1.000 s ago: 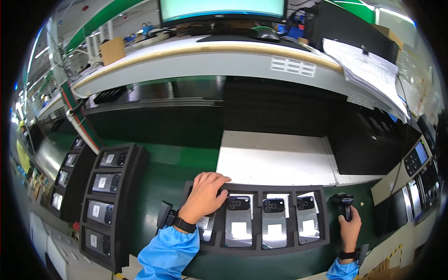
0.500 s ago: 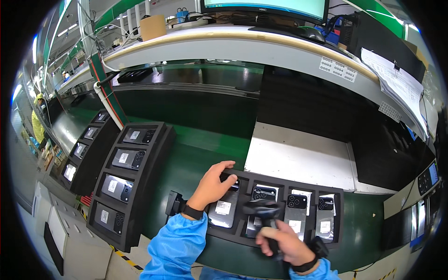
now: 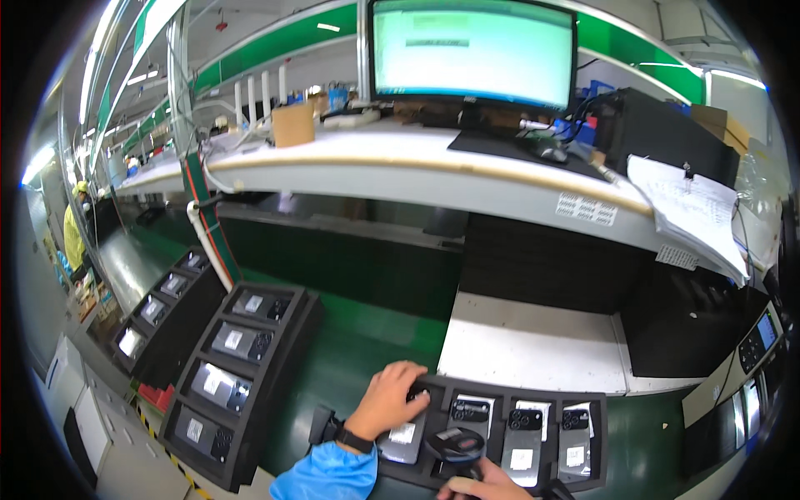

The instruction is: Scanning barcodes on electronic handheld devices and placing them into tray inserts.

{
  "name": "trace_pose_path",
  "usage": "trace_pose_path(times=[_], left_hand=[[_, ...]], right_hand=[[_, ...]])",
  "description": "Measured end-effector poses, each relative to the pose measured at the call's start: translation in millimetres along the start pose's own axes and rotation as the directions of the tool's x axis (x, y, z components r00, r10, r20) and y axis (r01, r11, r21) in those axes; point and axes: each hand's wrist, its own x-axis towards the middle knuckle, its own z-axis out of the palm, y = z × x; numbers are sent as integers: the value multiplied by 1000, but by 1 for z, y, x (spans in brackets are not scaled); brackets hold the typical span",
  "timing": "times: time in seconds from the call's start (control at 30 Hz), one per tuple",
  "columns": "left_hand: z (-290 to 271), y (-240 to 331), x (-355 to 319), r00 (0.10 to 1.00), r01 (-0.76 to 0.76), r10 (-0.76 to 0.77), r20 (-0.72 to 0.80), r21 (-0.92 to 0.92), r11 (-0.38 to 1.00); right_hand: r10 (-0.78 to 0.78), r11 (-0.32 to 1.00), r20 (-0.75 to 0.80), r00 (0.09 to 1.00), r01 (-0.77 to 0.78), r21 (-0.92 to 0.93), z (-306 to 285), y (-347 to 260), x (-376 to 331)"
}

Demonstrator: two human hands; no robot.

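A black foam tray (image 3: 517, 392) at the front centre holds a row of phones in separate slots, with small white labels on their backs. My left hand (image 3: 387, 403) lies over the upper end of the leftmost phone (image 3: 401, 448), fingers extended toward the tray's far edge and thumb apart. In my right hand (image 3: 493, 486), a black handheld scanner (image 3: 456, 444) is gripped with its head over the second phone (image 3: 469, 410), hiding its lower part. To the right sit a third phone (image 3: 524, 446) and a fourth phone (image 3: 575, 446).
Left of me, a foam tray (image 3: 287, 350) of phones stands tilted, with another foam tray (image 3: 171, 321) beyond it. A white panel (image 3: 533, 337) lies behind the front tray. Above runs a shelf (image 3: 400, 177) carrying a lit monitor (image 3: 475, 58) and clipped papers (image 3: 687, 204).
The view has tipped upward, so the trays and my hands appear lower and more of the monitor shows. The scanner head stays over the second phone, and my left hand stays on the leftmost one.
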Motion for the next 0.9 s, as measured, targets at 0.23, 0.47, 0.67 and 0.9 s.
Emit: trace_pose_path(times=[0.23,0.47,0.67,0.9], left_hand=[[-1,19,-3,985,-7,-47,167,308,951],[-7,14,2,993,11,-25,119,116,993],[-6,-1,-2,995,96,-88,41,-244,965],[-3,-5,-3,988,152,-150,34,-364,919]], right_hand=[[-24,986,-356,934,-36,-162,-108,-13,-77],[-555,782,-776,299,-133,-609,-199,7,-134],[-408,872,-873,265,-170,-459,-259,21,-136],[-322,875,-857,403,-218,-431,-261,10,-132]])
